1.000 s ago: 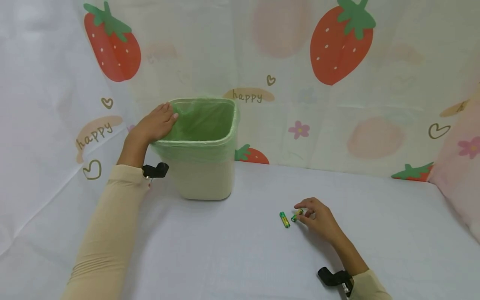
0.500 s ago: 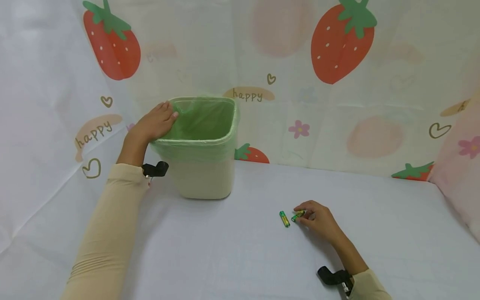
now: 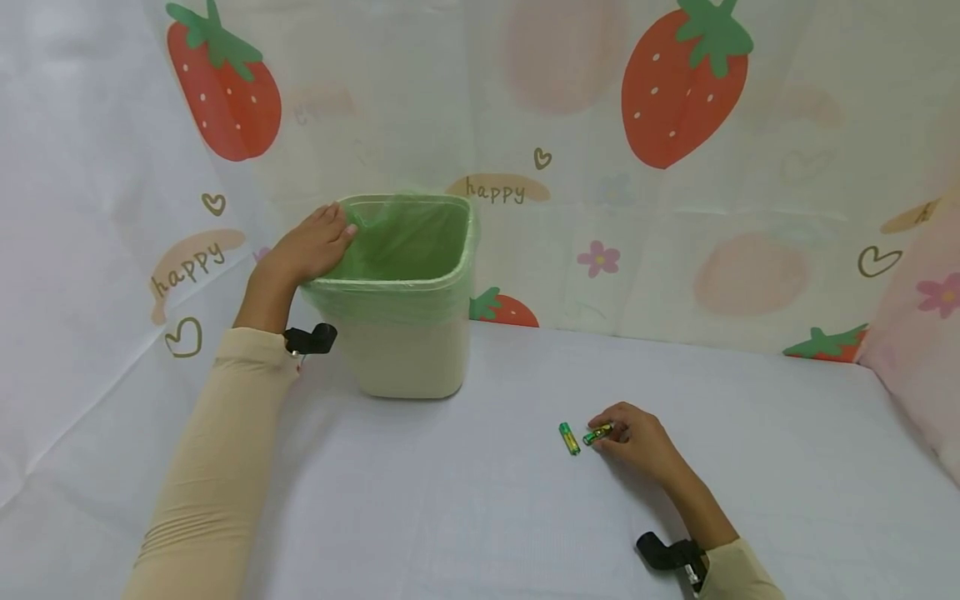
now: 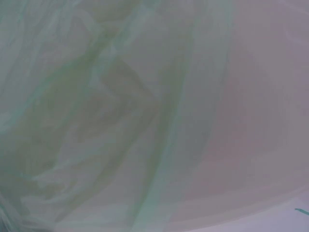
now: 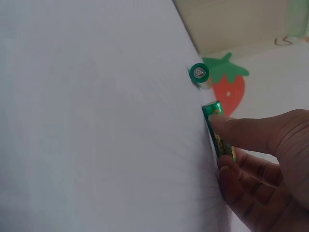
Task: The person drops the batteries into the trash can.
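A pale trash bin [image 3: 408, 350] lined with a thin green plastic bag [image 3: 405, 242] stands at the left of the table. My left hand [image 3: 311, 242] grips its left rim over the bag; its fingertips are hidden. Only the translucent bag [image 4: 106, 121] and the bin's pale wall fill the left wrist view. My right hand [image 3: 633, 437] pinches a green and yellow battery [image 3: 597, 434] low at the tabletop. In the right wrist view the thumb lies across that battery [image 5: 219, 137], with curled fingers beyond. A second green battery [image 3: 569, 438] lies just left of it, apart.
White cloth [image 3: 450, 500] covers the table. Behind the bin hangs a pale backdrop [image 3: 375, 108] printed with strawberries, and a pink cloth [image 3: 911, 375] slopes down at the right. Each wrist carries a black camera mount [image 3: 311, 339].
My right fingers have shifted slightly on the battery, which has turned to lie flatter and shows more of its length. The left hand, the bin and the other battery stay put.
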`<state>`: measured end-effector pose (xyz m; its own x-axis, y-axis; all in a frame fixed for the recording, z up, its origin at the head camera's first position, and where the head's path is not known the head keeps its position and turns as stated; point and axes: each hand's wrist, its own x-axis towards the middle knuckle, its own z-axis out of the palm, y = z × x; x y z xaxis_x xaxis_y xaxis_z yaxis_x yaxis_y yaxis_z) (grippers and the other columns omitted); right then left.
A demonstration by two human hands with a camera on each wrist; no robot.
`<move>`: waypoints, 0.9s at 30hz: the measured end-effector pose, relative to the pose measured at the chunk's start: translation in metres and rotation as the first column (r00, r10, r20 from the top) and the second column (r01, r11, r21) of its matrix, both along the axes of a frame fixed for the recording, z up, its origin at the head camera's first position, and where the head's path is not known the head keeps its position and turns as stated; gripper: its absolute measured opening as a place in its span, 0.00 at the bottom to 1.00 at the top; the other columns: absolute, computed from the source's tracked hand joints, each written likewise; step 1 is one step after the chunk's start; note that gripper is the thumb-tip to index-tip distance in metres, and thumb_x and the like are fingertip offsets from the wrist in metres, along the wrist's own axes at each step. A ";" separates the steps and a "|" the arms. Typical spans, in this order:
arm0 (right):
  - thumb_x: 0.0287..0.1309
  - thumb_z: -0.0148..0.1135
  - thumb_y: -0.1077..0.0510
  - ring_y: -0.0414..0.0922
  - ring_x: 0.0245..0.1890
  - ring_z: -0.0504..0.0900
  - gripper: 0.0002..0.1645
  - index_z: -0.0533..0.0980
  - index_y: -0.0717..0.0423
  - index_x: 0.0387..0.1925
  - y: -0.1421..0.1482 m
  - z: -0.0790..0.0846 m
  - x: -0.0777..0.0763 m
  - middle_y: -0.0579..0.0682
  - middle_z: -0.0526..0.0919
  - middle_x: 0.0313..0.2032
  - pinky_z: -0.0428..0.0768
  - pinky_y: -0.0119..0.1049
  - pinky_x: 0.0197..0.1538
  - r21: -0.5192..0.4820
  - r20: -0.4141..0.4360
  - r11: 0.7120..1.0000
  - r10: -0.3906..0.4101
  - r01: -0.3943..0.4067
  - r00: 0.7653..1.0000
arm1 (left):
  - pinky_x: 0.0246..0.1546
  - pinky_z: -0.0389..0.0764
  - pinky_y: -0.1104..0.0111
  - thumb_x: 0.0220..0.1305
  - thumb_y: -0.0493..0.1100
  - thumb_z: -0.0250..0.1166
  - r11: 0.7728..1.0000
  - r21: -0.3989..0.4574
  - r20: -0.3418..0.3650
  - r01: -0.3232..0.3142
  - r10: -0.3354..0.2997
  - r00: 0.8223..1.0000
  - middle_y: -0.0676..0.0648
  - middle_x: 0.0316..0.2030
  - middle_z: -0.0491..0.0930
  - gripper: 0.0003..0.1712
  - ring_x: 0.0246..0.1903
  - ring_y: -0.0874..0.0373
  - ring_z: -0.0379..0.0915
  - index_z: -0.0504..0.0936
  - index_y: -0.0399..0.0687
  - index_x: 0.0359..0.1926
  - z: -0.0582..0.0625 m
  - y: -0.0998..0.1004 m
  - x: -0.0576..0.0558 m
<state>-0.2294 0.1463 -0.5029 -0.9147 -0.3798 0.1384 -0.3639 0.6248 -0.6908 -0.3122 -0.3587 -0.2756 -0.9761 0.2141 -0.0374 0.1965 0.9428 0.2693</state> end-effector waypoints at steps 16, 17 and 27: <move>0.52 0.76 0.67 0.41 0.32 0.75 0.11 0.86 0.54 0.38 0.000 0.004 0.004 0.47 0.84 0.39 0.74 0.32 0.32 0.030 -0.002 1.000 0.003 -0.003 1.000 | 0.77 0.35 0.48 0.84 0.51 0.32 1.000 0.000 0.007 0.010 -0.010 1.000 0.27 0.78 0.33 0.38 0.78 0.35 0.25 0.38 0.22 0.76 -0.002 -0.003 -0.001; 0.52 0.76 0.67 0.41 0.32 0.75 0.11 0.86 0.54 0.38 0.000 0.004 0.004 0.47 0.84 0.39 0.74 0.32 0.32 0.033 -0.001 0.999 0.000 0.000 1.000 | 0.77 0.35 0.48 0.84 0.51 0.32 1.000 0.001 0.008 0.011 -0.011 1.000 0.27 0.78 0.33 0.38 0.78 0.35 0.25 0.38 0.22 0.76 -0.002 -0.003 -0.001; 0.54 0.75 0.66 0.41 0.30 0.72 0.10 0.86 0.53 0.38 0.000 0.002 0.003 0.44 0.83 0.35 0.72 0.32 0.32 0.079 -0.017 0.996 -0.038 0.039 0.999 | 0.78 0.34 0.48 0.84 0.51 0.32 1.000 -0.003 0.001 0.014 -0.014 1.000 0.27 0.77 0.33 0.38 0.78 0.34 0.26 0.38 0.22 0.76 -0.002 -0.003 -0.001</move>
<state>-0.2267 0.1459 -0.5013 -0.9267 -0.3549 0.1236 -0.3491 0.6913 -0.6326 -0.3132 -0.3616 -0.2776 -0.9729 0.2280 -0.0394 0.2097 0.9406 0.2671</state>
